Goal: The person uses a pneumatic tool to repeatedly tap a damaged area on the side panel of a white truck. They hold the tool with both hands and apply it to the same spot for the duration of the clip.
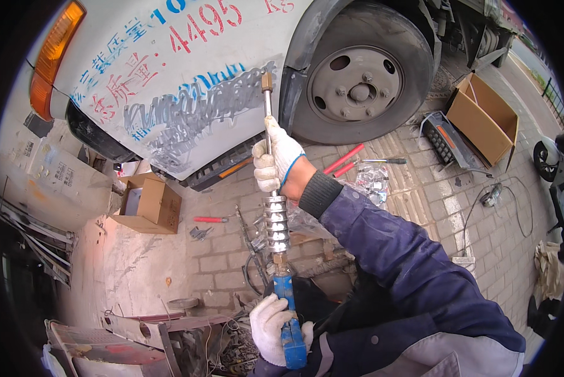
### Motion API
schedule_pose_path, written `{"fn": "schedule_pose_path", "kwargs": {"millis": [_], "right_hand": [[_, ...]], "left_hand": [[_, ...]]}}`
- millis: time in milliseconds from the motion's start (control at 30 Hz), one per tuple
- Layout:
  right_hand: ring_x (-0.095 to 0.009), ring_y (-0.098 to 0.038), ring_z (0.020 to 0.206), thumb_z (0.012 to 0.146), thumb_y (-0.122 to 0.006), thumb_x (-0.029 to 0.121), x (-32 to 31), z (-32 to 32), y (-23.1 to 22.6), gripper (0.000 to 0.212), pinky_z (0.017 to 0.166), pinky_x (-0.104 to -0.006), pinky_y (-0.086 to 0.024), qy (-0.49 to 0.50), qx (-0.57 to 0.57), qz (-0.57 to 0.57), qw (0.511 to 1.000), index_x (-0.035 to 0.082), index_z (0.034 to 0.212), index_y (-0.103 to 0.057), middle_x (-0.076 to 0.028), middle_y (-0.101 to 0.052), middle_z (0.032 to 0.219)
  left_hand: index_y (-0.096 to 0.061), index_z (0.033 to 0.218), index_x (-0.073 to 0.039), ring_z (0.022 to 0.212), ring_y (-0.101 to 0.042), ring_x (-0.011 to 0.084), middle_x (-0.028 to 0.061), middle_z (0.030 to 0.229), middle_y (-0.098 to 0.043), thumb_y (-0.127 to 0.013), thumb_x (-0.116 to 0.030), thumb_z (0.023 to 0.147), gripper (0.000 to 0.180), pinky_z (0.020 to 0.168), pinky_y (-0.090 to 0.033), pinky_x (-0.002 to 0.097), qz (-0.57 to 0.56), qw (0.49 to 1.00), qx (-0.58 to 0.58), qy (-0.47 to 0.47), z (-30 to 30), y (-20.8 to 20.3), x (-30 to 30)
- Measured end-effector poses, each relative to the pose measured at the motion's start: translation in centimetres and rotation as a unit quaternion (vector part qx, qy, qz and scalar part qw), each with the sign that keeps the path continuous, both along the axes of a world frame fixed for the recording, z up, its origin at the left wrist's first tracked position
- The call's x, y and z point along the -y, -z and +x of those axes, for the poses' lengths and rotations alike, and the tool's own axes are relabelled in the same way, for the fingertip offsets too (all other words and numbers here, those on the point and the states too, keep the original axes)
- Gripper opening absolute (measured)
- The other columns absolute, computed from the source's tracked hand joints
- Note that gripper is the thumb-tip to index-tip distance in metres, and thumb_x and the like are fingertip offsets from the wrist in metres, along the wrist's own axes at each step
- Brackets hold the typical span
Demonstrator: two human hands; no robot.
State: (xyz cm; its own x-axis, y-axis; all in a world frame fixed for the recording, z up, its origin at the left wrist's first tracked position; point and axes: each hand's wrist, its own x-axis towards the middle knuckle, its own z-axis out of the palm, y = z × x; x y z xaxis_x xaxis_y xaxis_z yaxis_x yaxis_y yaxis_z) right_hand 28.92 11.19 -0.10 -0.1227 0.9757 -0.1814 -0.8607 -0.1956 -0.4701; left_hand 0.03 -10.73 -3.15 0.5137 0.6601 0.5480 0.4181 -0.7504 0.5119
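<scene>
While my left hand (268, 327) had its fingers wrapped around the blue handle (284, 290) of the slide hammer (277, 226), my right hand (276, 160) clenched its rod (268, 103), there, in front of the white truck cab (200, 69)!

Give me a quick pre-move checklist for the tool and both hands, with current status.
1. Right hand closed around the metal rod: ok.
2. Left hand on the blue grip: ok.
3. White gloves on both hands: ok.
4. Brass-coloured tip apart from the white panel: cannot tell; they overlap in this view.
5. Paving free of loose items: not ok; a red handle lies there.
</scene>
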Motion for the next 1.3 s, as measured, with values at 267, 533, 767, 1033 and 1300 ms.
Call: {"fn": "schedule_pose_path", "kwargs": {"millis": [267,533,767,1033,1300], "right_hand": [[-0.013,-0.032,0.045,0.103,-0.050,0.087,-0.1,0.0,0.5,0.075,0.043,-0.0324,-0.027,0.005,-0.001,0.004,1.000,0.014,0.083,-0.055,0.005,-0.037,0.061],[-0.013,-0.033,0.044,0.104,-0.049,0.086,0.3,0.1,-0.2,0.075,0.042,-0.0326,-0.029,0.020,0.016,-0.013,1.000,0.014,0.084,-0.055,0.004,-0.037,0.061],[-0.013,-0.033,0.048,0.104,-0.051,0.085,0.5,0.5,-0.3,0.075,0.046,-0.0334,-0.032,0.019,0.058,-0.016,0.998,0.013,0.087,-0.056,0.006,-0.034,0.063],[-0.031,-0.073,0.064,0.112,-0.059,0.062,1.7,-0.9,1.7,0.068,0.071,-0.0498,-0.066,0.008,0.133,0.081,0.988,0.003,0.083,-0.076,-0.011,-0.070,0.067],[-0.035,-0.071,0.063,0.115,-0.057,0.052,7.4,-2.9,4.2,0.062,0.061,-0.0546,-0.064,-0.033,0.010,-0.004,0.999,0.004,0.079,-0.074,-0.014,-0.069,0.069]], "left_hand": [[-0.065,0.112,-0.007,0.117,-0.068,0.0438,0.0177,0.120,-0.069,-0.087,-0.035,0.089,0.042,0.101,-0.055,0.0532,0.008,1.000,-0.024,0.001,-0.1,0.3,-0.1],[-0.066,0.113,-0.005,0.118,-0.068,0.0442,0.0187,0.122,-0.070,-0.087,-0.034,0.089,0.043,0.102,-0.055,0.0526,0.002,1.000,-0.006,-0.006,0.5,-0.3,0.3],[-0.067,0.118,-0.005,0.122,-0.070,0.0434,0.0184,0.125,-0.072,-0.091,-0.034,0.090,0.047,0.105,-0.056,0.0526,-0.085,0.991,0.098,0.027,-0.2,0.4,-0.5],[-0.066,0.124,-0.005,0.127,-0.068,0.0428,0.0176,0.135,-0.069,-0.094,-0.013,0.075,0.057,0.106,-0.057,0.0497,-0.068,0.995,0.063,0.027,-0.7,0.4,-0.5],[-0.062,0.140,0.000,0.133,-0.065,0.0444,0.0211,0.143,-0.066,-0.094,-0.016,0.078,0.072,0.111,-0.055,0.0522,-0.130,0.984,0.056,0.104,-2.1,0.4,-0.4]]}}
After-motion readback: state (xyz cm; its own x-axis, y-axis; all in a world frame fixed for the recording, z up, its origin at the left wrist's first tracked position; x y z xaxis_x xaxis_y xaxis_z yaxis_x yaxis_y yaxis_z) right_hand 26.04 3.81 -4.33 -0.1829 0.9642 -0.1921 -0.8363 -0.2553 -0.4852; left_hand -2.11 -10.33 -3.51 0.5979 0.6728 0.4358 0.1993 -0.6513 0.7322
